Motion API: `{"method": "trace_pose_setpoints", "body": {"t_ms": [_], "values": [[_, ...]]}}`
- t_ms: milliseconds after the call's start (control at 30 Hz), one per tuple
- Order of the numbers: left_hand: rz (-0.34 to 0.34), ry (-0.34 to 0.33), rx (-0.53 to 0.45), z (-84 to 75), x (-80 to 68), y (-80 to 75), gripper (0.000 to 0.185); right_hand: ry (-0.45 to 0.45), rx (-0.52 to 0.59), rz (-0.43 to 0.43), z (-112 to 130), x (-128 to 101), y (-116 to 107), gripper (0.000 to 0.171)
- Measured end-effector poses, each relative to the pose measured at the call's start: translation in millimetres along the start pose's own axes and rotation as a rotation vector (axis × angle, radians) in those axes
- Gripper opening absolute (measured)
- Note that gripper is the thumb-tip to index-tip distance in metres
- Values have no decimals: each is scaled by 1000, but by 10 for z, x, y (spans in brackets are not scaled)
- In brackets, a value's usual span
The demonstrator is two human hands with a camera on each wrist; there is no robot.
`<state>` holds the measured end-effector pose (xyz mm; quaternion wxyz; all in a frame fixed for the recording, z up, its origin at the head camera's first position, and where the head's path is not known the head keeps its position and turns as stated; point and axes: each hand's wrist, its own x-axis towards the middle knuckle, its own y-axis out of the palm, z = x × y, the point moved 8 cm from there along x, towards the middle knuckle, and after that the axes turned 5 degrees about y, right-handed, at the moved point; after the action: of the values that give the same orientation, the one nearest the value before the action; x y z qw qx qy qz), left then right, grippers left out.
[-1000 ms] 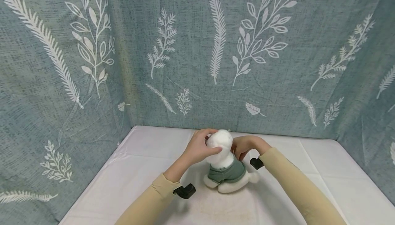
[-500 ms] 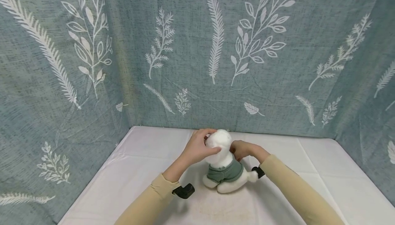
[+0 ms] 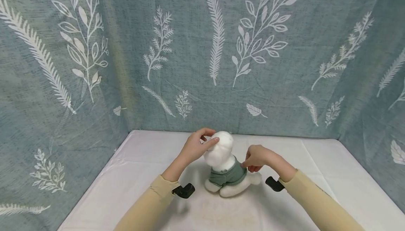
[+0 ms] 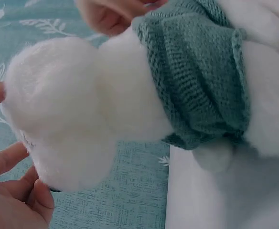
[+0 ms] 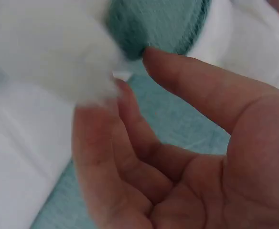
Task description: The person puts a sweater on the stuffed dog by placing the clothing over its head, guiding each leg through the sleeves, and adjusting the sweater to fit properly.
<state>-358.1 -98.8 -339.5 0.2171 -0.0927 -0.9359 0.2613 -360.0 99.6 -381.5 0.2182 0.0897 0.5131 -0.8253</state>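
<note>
A white stuffed toy animal (image 3: 221,146) sits upright on the table, wearing a green knitted sweater (image 4: 197,76). My left hand (image 3: 196,148) holds its head from the left side, the thumb on the fur and the fingers bent round the front. In the left wrist view, those fingers (image 4: 5,160) reach the muzzle, where a bit of black shows at the edge. My right hand (image 3: 257,158) is at the toy's right side. In the right wrist view its thumb tip meets the sweater's edge, and its loosely bent fingers (image 5: 94,143) stand apart from the thumb, close to white fur.
A white cloth (image 3: 152,157) covers the table. Blue-green curtains (image 3: 196,55) with white leaf prints hang behind it and on both sides. A black wrist camera (image 3: 184,191) is on the left sleeve, another wrist camera (image 3: 274,184) on the right.
My right hand has drawn back to the right from beside the toy's neck to its sweater. The left thumb has slid higher on the head. The head camera's view has shifted slightly.
</note>
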Motion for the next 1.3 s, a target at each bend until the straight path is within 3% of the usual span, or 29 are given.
{"method": "trace_pose_setpoints", "body": {"t_ms": [133, 367, 567, 700, 800, 933, 1033, 1200, 1300], "values": [[17, 5, -6, 2, 0, 27, 37, 63, 26, 10, -133, -60, 89, 20], [33, -4, 4, 0, -14, 71, 38, 74, 130, 1, -280, -70, 218, 13], [53, -4, 18, -65, -11, 99, 36, 93, 28, -88, -330, -107, 207, 12], [64, 12, 27, -93, -9, 87, 37, 47, -34, -156, -254, -169, 111, 7], [71, 9, 10, -39, 7, 62, 35, -13, 1, -254, -122, -269, -13, 9], [102, -40, -95, 135, 82, 37, 35, -77, 200, -329, 110, -424, -111, 21], [161, -79, -225, 286, 186, 61, 40, -87, 335, -308, 287, -496, -61, 37], [283, -120, -412, 461, 264, 185, 37, -69, 435, -261, 452, -449, 157, 62], [309, -131, -470, 508, 244, 231, 37, -74, 437, -303, 467, -388, 226, 70]]}}
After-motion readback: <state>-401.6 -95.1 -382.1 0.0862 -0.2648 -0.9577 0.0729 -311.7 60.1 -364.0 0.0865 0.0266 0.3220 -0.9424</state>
